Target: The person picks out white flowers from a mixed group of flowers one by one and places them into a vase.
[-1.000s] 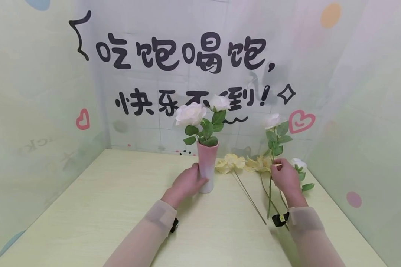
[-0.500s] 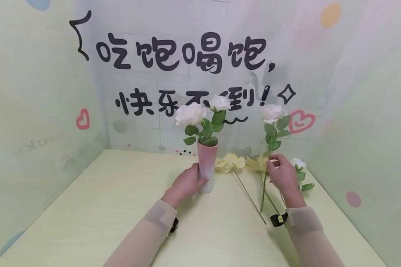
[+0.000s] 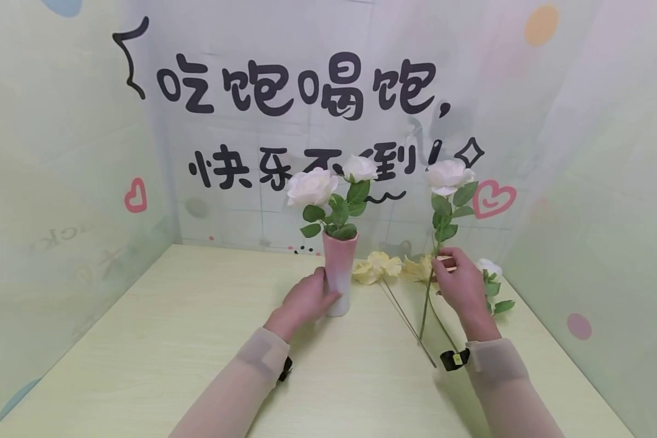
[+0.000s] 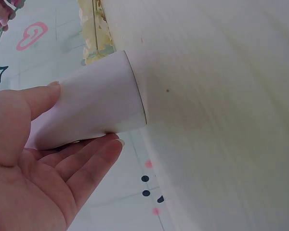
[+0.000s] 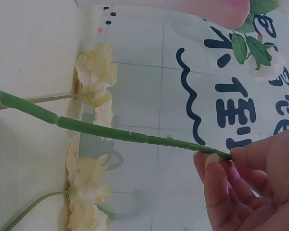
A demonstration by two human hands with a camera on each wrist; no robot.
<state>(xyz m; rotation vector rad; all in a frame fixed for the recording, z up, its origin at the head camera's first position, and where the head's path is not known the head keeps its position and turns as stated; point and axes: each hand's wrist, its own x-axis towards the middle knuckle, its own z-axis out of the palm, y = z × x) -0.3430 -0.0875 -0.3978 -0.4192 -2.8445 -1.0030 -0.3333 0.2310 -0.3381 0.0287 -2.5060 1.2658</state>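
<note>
In the head view, the pink-and-white vase [image 3: 340, 261] stands upright at the centre of the frame, two white roses [image 3: 313, 187] in its mouth. The left hand [image 3: 305, 302] holds its lower part, thumb and fingers partly closed around it. Right of centre, the right hand [image 3: 462, 286] pinches between thumb and fingers the stem of a third white rose [image 3: 448, 176], bloom up, slightly tilted. Behind, two yellow flowers [image 3: 380, 267] lie on the table [image 3: 208, 328]; at right, another white rose [image 3: 490, 267] is partly hidden by this hand.
</note>
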